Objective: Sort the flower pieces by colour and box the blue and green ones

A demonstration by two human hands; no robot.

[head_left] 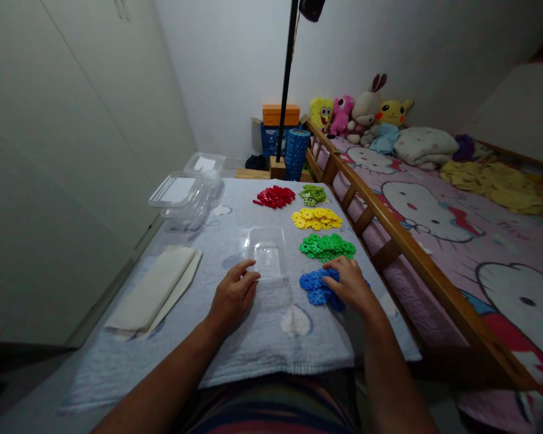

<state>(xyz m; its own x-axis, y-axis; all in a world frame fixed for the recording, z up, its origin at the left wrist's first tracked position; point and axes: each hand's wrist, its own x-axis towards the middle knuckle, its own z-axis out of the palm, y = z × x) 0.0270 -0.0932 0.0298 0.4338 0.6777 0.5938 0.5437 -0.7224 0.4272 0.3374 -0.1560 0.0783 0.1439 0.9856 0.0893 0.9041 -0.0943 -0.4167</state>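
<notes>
The left hand (235,290), loosely spread, borders a clear rectangular plastic container (268,258); the right hand (350,284) curls over blue flower-shaped plastic discs (315,293), any pinch unclear.

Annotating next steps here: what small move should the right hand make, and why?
Probably close the right hand on a few blue pieces: its thumb and fingertips sit apart at that pile, while the clear container beside the left hand is open and shows no pieces inside.
</notes>
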